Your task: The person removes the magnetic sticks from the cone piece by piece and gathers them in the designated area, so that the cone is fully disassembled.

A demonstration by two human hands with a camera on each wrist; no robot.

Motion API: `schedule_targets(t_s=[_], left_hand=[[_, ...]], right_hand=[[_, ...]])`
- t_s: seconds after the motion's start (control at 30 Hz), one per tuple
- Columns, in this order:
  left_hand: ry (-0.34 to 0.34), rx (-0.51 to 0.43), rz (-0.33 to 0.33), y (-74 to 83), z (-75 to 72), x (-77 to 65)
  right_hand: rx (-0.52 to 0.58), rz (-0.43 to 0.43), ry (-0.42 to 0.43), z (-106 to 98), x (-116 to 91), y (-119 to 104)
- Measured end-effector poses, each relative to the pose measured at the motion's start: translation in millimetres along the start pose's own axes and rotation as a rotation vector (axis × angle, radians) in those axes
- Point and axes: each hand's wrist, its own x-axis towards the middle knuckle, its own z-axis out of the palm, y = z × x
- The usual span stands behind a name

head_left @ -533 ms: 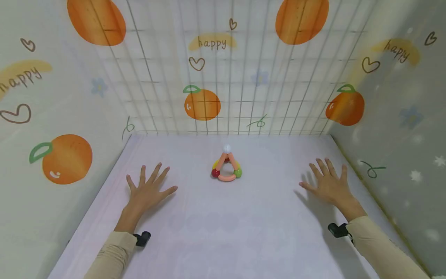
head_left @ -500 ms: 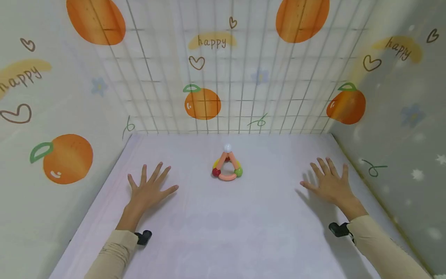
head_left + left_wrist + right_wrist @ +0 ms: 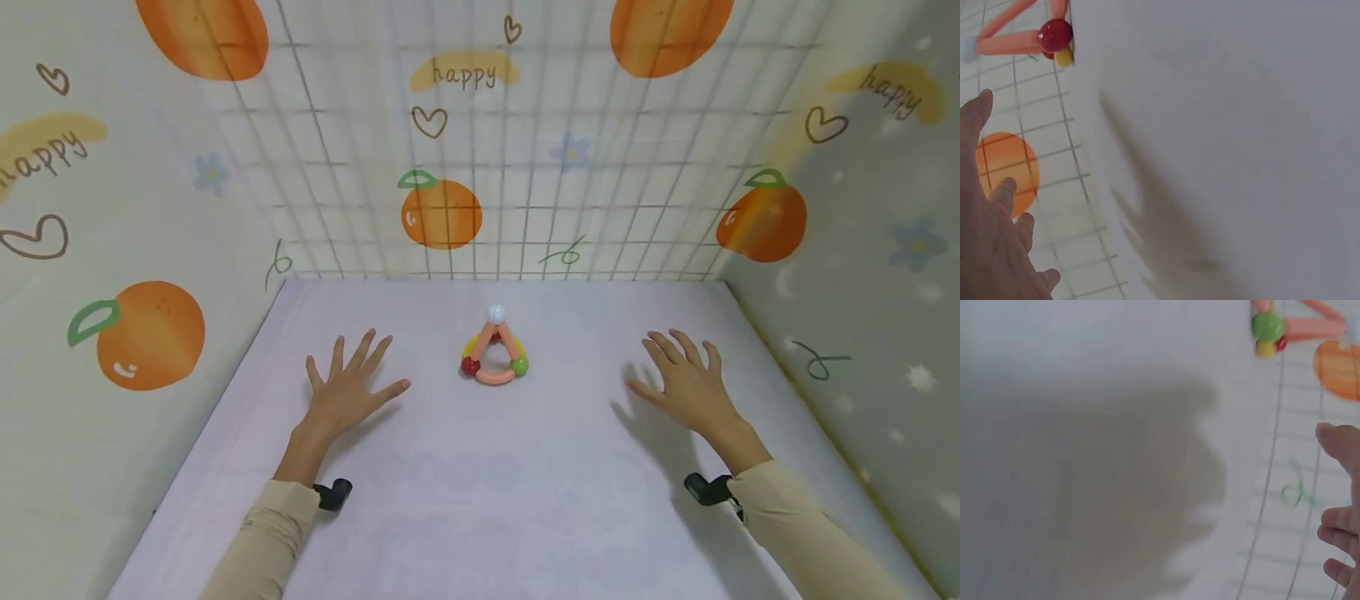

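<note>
Both wrist views cut the toy (image 3: 508, 342) off at the top edge, and each hand runs out of its own wrist view; the right one looks blurred. "happy" reads three times on the walls (image 3: 337, 167), the leftmost clipped at its first letter. Since the earlier frame, the left hand (image 3: 348, 393) and right hand (image 3: 687, 392) have moved inward, fingers spread wide, holding nothing. The toy stands between them, apart from both, toward the table's (image 3: 480, 467) far side.

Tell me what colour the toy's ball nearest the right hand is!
That ball is green; the head view shows it most sharply.
</note>
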Motion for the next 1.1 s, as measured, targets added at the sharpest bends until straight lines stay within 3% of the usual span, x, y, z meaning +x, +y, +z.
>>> schedule_targets(t_s=[0.3,0.63,1.1], left_hand=[[-0.010,-0.024,0.056,36.7,10.1,12.3],[0.033,-0.060,0.119,65.1,20.1,42.4],[0.057,-0.172,0.171,95.1,31.0,69.7]], right_hand=[[0.098,-0.093,0.014,16,23,-53],[0.171,-0.121,0.075,17,52,-68],[0.269,-0.166,0.107,26,83,-104]])
